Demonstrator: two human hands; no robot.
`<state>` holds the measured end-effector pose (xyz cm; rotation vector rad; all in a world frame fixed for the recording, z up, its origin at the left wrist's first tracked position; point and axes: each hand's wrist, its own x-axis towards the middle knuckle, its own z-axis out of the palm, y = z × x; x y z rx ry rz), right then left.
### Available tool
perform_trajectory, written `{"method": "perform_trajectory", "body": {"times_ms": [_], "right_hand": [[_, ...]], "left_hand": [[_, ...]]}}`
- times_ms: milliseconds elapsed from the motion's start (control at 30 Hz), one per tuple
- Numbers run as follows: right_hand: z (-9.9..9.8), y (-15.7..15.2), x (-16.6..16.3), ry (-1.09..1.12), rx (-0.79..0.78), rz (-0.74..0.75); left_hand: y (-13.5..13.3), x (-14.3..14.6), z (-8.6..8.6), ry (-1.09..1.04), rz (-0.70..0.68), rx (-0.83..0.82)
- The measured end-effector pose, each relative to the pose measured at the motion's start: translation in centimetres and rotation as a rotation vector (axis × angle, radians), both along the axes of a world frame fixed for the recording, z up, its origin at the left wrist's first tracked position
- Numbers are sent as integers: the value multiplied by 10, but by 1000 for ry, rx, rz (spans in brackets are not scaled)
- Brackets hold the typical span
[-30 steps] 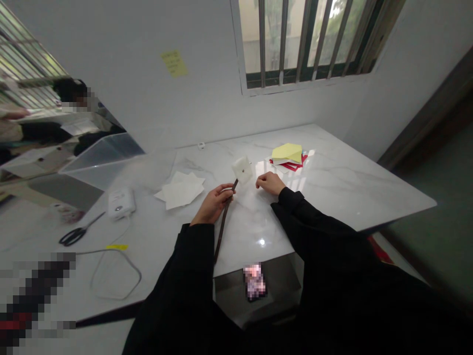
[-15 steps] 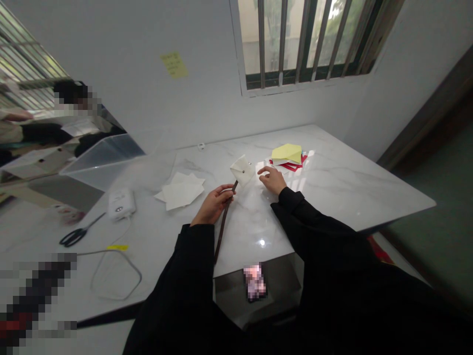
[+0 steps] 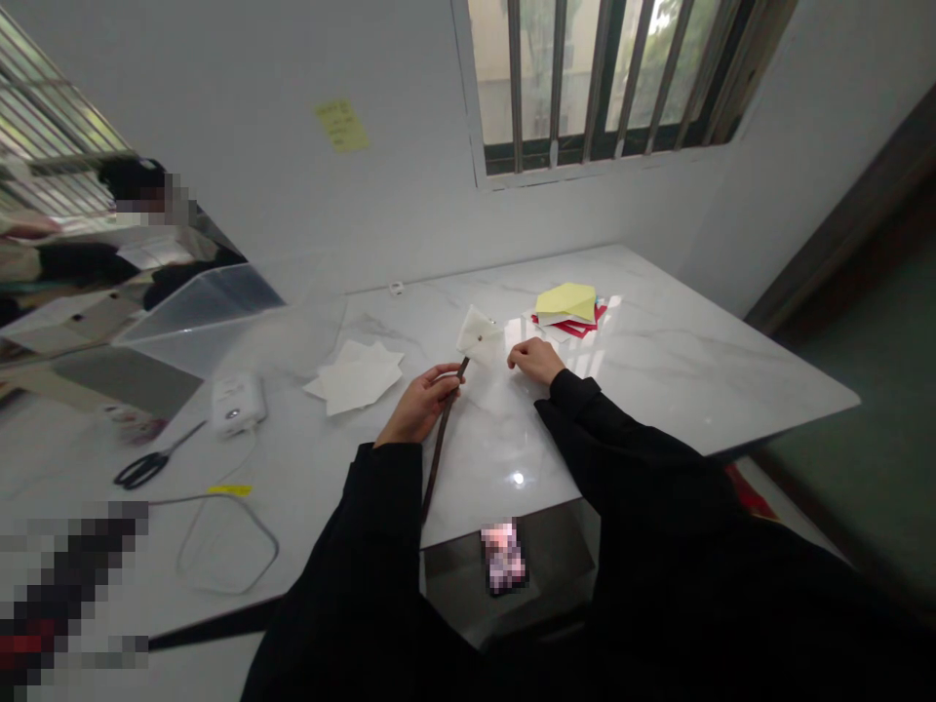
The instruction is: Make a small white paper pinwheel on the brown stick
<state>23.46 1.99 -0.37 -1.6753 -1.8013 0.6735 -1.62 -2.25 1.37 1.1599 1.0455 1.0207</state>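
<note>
My left hand (image 3: 422, 402) is wrapped round the brown stick (image 3: 439, 453) of a pinwheel, just below its head. The white paper pinwheel (image 3: 477, 334) tops the stick, with a small dark pin at its centre. Its right side looks faint and blurred. Just right of the pinwheel, apart from it, my right hand (image 3: 536, 361) is closed with its fingers curled in, and nothing shows in it. White paper pieces (image 3: 360, 378) lie on the table left of my left hand. Beyond my right hand is a pile of yellow, white and red paper (image 3: 566, 306).
On the left of the marble-look table (image 3: 731, 380) lie scissors (image 3: 150, 468), a white power strip (image 3: 238, 403) and a looped cable (image 3: 276, 546). A clear plastic box (image 3: 197, 312) stands behind them. A phone (image 3: 504, 558) rests below the front edge. A mirror (image 3: 73, 263) leans at far left.
The fingers of my right hand have curled from spread to closed. The pinwheel's blades have turned a little on the stick. My left hand keeps its hold.
</note>
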Motion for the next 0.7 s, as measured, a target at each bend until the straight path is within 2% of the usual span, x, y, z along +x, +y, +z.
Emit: {"method": "perform_trajectory", "body": {"times_ms": [700], "right_hand": [[1, 0, 1, -19, 17, -46]], "left_hand": [[3, -4, -5, 20, -28, 23]]}}
